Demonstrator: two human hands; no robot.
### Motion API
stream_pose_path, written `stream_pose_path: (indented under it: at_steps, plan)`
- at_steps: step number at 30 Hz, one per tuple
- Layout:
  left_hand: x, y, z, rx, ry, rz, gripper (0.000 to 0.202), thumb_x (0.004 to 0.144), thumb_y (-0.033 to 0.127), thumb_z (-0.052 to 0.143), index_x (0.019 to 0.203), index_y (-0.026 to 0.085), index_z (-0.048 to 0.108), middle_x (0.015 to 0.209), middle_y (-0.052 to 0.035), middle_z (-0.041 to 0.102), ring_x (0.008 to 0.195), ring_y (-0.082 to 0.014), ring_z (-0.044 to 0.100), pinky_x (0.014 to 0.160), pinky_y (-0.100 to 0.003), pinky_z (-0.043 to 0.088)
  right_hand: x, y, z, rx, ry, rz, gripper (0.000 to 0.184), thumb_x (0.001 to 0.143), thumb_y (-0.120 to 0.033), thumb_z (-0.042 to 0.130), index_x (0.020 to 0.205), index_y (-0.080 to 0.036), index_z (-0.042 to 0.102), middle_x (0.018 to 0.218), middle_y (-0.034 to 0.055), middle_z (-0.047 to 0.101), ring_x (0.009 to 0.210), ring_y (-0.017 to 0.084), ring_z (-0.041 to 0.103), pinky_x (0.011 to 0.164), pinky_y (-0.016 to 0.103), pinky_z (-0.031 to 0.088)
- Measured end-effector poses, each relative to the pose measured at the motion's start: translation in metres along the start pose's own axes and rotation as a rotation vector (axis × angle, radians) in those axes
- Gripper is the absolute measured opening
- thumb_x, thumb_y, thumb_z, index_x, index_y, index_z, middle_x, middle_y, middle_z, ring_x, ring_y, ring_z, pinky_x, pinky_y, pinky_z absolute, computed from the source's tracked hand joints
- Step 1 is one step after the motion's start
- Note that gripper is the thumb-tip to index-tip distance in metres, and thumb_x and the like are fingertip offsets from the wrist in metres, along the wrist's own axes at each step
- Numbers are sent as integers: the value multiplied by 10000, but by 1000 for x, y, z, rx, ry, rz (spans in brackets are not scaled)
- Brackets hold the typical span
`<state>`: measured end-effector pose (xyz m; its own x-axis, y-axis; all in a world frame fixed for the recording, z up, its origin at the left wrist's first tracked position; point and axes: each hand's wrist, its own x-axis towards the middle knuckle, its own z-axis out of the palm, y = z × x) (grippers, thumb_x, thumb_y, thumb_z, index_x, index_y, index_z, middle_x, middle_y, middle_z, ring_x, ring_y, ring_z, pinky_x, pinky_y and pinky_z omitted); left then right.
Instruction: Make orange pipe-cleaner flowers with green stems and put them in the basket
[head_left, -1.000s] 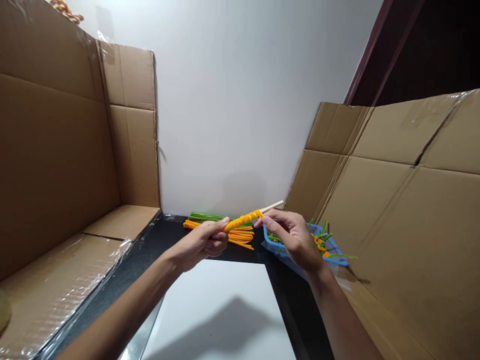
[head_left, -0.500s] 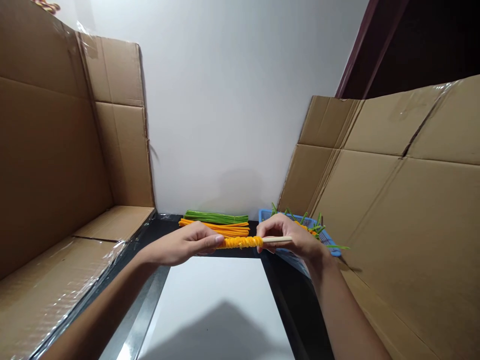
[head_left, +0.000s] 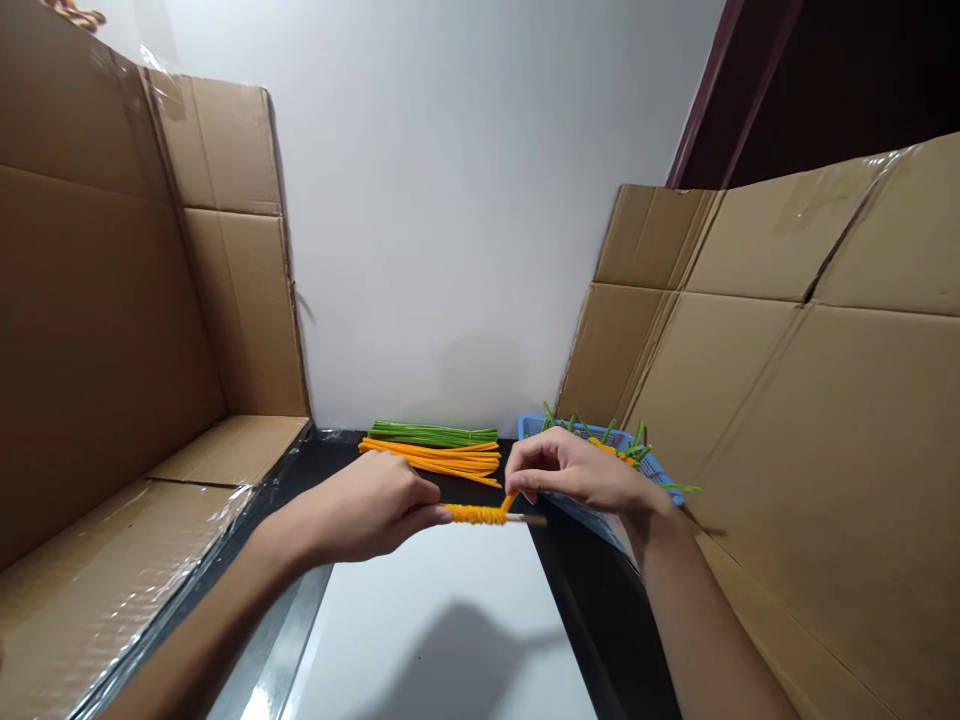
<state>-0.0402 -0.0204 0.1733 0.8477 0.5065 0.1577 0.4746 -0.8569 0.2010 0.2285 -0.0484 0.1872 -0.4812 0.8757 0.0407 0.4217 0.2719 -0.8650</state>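
Holding the stick: left hand, reaching in from the left, its thumb and fingers pressed together on the left end of the coil.
Drawing hand: right hand, its thumb and fingertips pinched narrow on the loose end of the orange pipe cleaner.
Orange pipe cleaner: coiled tightly around the stick between the two hands — its free end rises from the coil's right end to the right fingers.
Stick: roughly level, raised over the far edge of the white sheet; its bare tip, slightly blurred, juts out to the right of the coil.
Spare strands: a bundle of orange pipe cleaners lies just beyond the hands, with a bundle of green pipe cleaners on its far side.
Blue basket: the blue basket sits at the far right, partly behind the right hand — green and orange pieces in it, some green ends poking past the rim.
Table: black table, the white sheet on its near part, a dark shadow across the sheet.
Surround: left cardboard panel, right cardboard panel, pale wall at the far side.
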Motion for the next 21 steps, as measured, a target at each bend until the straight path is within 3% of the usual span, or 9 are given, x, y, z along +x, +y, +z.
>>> stream_pose_path:
  at_steps: [3,7,10,13,17,19,21]
  plan:
    - [11,-1,17,222,130,-68,396,996,372,441,680,178,582,620,-20,589,517,-133,424,547,-294,154,3,-3,9,-116,186,-38,116,852,-278,626,831,-174,672,731,13,654,695,141,598,652,264,456]
    - [26,-13,35,318,336,-244,409,1022,376,370,731,178,578,655,-37,607,539,-150,463,556,-297,124,6,-5,13,-97,397,-114,43,845,-218,576,837,-193,610,795,17,675,721,144,625,658,266,468]
    - [31,-23,42,233,576,-379,385,1018,371,369,720,177,516,655,-17,545,562,-137,419,562,-289,147,8,-4,11,48,521,-144,80,831,-257,621,839,-203,562,811,15,682,706,141,646,608,249,458]
    - [33,-25,45,-32,701,-400,401,1006,389,367,660,185,386,583,30,381,539,-114,305,570,-276,185,9,-3,9,151,501,-125,192,804,-315,695,841,-208,540,792,20,705,697,148,666,575,239,450]
    - [30,-18,37,-512,664,-312,454,993,513,333,668,197,302,628,42,255,578,-106,252,562,-257,214,10,4,3,237,382,-53,321,740,-390,790,878,-197,573,834,55,747,714,166,695,602,259,485]
    - [26,-14,27,-645,546,-212,465,988,553,321,689,197,315,665,38,255,603,-105,255,562,-250,223,10,12,-4,266,319,-22,354,709,-415,818,880,-174,624,821,67,750,696,164,695,601,258,487]
    - [20,-11,16,-627,377,-126,470,991,552,324,688,193,323,666,38,261,597,-100,254,553,-250,217,8,18,-11,267,257,5,354,688,-422,833,840,-146,673,755,63,738,639,146,674,576,247,474]
